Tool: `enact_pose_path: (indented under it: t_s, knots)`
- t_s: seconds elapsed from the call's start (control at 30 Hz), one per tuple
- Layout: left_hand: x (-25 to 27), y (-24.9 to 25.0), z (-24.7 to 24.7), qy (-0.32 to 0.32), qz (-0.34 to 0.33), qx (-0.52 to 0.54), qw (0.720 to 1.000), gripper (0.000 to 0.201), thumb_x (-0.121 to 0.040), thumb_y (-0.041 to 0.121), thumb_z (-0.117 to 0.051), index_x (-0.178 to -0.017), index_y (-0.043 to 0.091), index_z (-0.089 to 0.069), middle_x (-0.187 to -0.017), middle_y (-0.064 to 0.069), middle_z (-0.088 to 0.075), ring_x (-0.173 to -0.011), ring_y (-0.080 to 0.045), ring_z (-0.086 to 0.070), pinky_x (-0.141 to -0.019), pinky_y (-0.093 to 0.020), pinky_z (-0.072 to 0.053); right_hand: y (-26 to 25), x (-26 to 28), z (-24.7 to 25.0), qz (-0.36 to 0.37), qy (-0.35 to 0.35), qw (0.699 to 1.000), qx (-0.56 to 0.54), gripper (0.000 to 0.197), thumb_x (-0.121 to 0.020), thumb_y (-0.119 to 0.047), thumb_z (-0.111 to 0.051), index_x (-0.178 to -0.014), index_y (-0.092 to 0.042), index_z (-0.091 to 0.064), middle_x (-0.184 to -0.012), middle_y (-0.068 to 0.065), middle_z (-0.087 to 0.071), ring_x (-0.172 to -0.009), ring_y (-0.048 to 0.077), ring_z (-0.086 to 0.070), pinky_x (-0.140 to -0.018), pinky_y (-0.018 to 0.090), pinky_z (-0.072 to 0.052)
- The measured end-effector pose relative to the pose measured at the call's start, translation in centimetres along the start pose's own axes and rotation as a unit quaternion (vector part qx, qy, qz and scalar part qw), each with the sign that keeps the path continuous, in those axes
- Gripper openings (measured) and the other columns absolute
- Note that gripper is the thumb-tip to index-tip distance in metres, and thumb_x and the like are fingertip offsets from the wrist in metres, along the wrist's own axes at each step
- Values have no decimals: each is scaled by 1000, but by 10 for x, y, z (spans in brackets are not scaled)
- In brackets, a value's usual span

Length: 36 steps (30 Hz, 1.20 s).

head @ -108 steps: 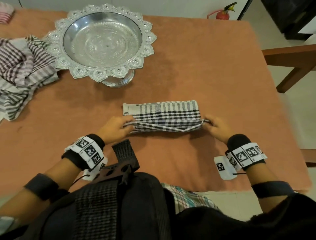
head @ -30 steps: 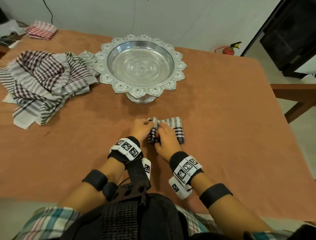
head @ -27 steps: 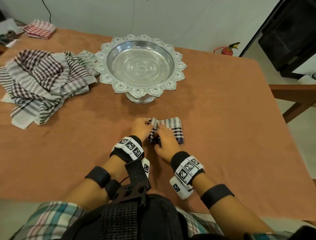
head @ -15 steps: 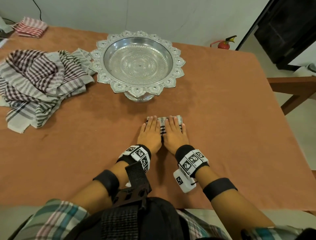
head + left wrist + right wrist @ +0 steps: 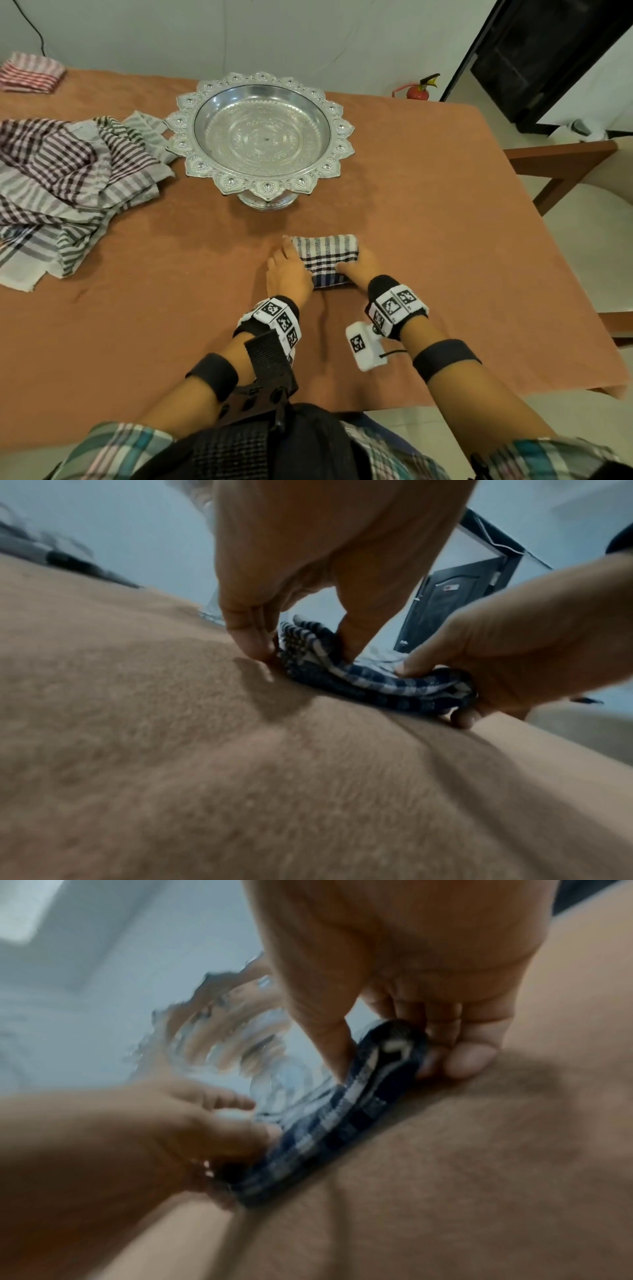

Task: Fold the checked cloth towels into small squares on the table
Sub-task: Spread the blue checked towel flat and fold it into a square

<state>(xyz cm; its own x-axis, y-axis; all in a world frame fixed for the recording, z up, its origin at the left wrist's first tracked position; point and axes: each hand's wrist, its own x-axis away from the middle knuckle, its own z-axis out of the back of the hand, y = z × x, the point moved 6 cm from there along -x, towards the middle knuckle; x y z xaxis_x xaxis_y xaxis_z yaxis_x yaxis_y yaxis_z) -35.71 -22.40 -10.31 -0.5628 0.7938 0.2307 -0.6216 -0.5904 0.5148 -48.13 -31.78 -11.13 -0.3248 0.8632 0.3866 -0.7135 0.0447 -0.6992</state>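
Observation:
A small folded blue-and-white checked towel lies on the brown tablecloth, just in front of the silver tray. My left hand holds its left edge; in the left wrist view the thumb lies on top of the towel and the fingers are down at its side. My right hand holds the right edge; in the right wrist view the thumb presses the top of the towel and the fingers curl at its end. Whether the towel is lifted off the cloth cannot be told.
A silver pedestal tray stands behind the towel. A heap of unfolded checked towels lies at the left, and a red striped folded cloth at the far left corner. A wooden chair stands past the table's right edge.
Half a second ago both hands lay flat on top of the towel, side by side. They have moved apart to its left and right edges and now pinch them.

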Motion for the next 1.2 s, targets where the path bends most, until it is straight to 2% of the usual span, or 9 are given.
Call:
enact_pose_path:
  t_s: [0.1, 0.2, 0.37, 0.47, 0.6, 0.7, 0.83, 0.97, 1.2]
  knots:
    - [-10, -14, 3, -54, 24, 119, 991, 77, -86, 22, -60, -145, 2, -14, -145, -19, -31, -134, -32, -31, -110, -37, -26, -5, 17, -8, -102, -68, 961, -248, 18, -78, 5, -58, -92, -5, -63, -97, 18, -67, -83, 28, -63, -79, 39, -55]
    - [-2, -25, 11, -108, 25, 280, 954, 57, -88, 38, -56, -134, 8, -39, -132, 2, -49, -116, -16, -50, -101, -32, -39, -23, 39, -11, -87, -127, 921, -358, 27, -79, 8, -51, -102, -2, -62, -109, 22, -64, -92, 33, -62, -85, 47, -51]
    - [45, -26, 27, -233, 83, 554, 795, 35, -92, 38, -48, -117, 16, -58, -96, 0, -70, -79, -11, -64, -68, -26, -48, -63, 74, -9, -21, -230, 898, -374, 43, -78, 8, -51, -120, -3, -53, -118, 18, -62, -100, 30, -61, -83, 39, -53]
    - [62, -33, 52, -240, 85, 637, 728, 46, -78, 37, -60, -116, 11, -58, -100, -5, -71, -82, -15, -67, -69, -28, -53, -91, 87, -3, 18, -285, 897, -337, 44, -67, 0, -58, -110, -7, -58, -107, 10, -68, -94, 23, -65, -80, 33, -56]
    - [74, -47, 104, -158, 48, 624, 763, 92, -41, 45, -89, -118, 7, -56, -112, -9, -69, -95, -18, -68, -73, -24, -57, -143, 102, 13, 127, -330, 906, -231, 33, -82, 9, -55, -105, -15, -61, -104, 2, -69, -92, 15, -67, -81, 26, -55]
    - [84, -43, 154, -94, 11, 580, 809, 92, -35, 48, -89, -114, 12, -58, -110, -4, -70, -94, -14, -69, -70, -19, -55, -181, 110, 28, 197, -331, 906, -176, 35, -85, 7, -54, -112, -15, -59, -109, 3, -69, -95, 19, -67, -81, 28, -56]
    - [79, -24, 225, 8, -54, 510, 859, 47, -70, 25, -70, -114, 20, -56, -97, 12, -72, -86, -2, -68, -69, -15, -53, -228, 113, 48, 259, -293, 906, -160, 31, -87, -2, -57, -115, -16, -55, -104, 6, -68, -71, 10, -67, -52, 21, -52]
    - [38, -7, 280, 76, -86, 480, 869, 37, -86, 3, -57, -121, 15, -54, -115, -4, -66, -101, -16, -66, -84, -26, -56, -276, 92, 66, 292, -231, 915, -155, 30, -87, -7, -58, -115, -16, -54, -99, 10, -69, -57, 16, -63, -41, 24, -47]
    - [-75, 20, 354, 107, -100, 418, 897, 54, -86, 7, -60, -133, 15, -33, -116, -16, -60, -99, -29, -64, -89, -44, -53, -364, -1, 82, 259, -150, 950, -92, 42, -86, -18, -63, -124, -14, -45, -109, 8, -64, -82, 21, -66, -52, 26, -55]
